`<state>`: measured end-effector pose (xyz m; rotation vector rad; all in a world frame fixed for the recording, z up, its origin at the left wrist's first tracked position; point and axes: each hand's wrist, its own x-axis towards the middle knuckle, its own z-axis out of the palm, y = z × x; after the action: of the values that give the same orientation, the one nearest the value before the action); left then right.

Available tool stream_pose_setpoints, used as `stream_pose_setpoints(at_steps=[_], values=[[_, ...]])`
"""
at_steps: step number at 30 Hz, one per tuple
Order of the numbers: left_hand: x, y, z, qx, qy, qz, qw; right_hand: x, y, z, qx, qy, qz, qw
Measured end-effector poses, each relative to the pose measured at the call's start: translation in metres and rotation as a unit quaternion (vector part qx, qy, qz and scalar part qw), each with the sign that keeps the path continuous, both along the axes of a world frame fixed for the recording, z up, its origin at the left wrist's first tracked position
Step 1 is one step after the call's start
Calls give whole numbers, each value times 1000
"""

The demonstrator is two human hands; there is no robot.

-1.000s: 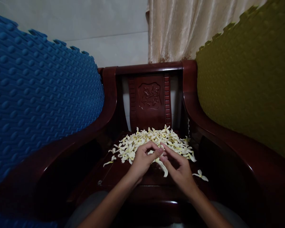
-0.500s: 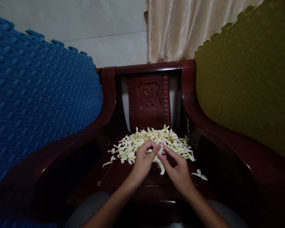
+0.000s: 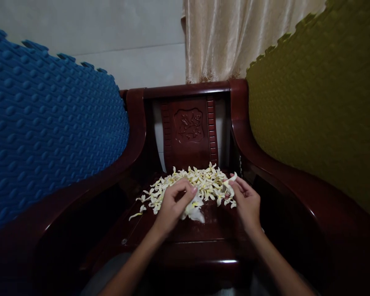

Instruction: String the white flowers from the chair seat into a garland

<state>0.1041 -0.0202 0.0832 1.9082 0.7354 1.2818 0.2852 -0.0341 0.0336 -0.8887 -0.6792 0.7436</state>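
Observation:
My left hand (image 3: 172, 205) is closed, with thumb and forefinger pinched together. Blurred white flowers (image 3: 194, 210) with yellow centres hang just under its fingertips, and how they are joined is hidden. To the right, my right hand (image 3: 247, 202) pinches a single white flower (image 3: 229, 183) between thumb and fingers, its pale petals pointing up and to the left. Behind both hands, a loose pile of white flowers (image 3: 208, 177) spreads over the dark red wooden seat (image 3: 216, 226). One stray flower (image 3: 138, 213) lies left of the pile.
The wooden chair's carved backrest (image 3: 189, 127) rises behind the pile. Its curved left armrest (image 3: 89, 187) and right armrest (image 3: 283, 187) flank my arms. A blue foam mat (image 3: 49, 123) stands at the left, an olive one (image 3: 317, 111) at the right. A beige curtain (image 3: 234, 37) hangs behind.
My hands, together before, have moved apart. The right hand has gone right with a flower in its fingers; the left has shifted slightly left with flowers below it. The view has shifted slightly.

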Motion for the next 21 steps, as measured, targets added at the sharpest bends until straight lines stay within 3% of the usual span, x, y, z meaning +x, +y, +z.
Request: stream_pose_setpoints(at_steps=[3, 8, 12, 21], values=[[-2, -1, 0, -2, 72, -54, 996, 5, -3, 5, 14, 0, 57, 998], [5, 1, -7, 22, 57, 31, 998, -16, -14, 4, 28, -89, 151, 984], [7, 6, -12, -16, 47, 13, 999, -29, -20, -2, 42, -136, 212, 967], [3, 11, -14, -87, -14, -57, 995, -33, -24, -3, 55, -152, 249, 955]])
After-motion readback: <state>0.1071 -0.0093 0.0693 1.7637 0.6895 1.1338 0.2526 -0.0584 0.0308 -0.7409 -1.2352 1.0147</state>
